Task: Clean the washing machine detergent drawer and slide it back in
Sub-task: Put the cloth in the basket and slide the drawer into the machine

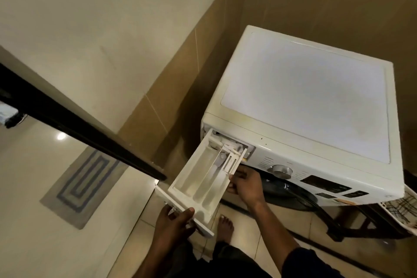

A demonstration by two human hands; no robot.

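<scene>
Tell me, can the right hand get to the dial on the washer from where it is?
Probably yes. The right hand grips the drawer's side just below and left of the dial, with only bare panel between them. It would have to let go of the drawer first; the left hand holds the front.

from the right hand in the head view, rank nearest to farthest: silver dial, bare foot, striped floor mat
1. Round silver dial on the white washing machine's front panel, just up and right of the right hand.
2. Bare foot on the tiled floor, below the hand.
3. Grey rectangular floor mat with blue stripes, far off to the left, beyond the white plastic detergent drawer.
</scene>
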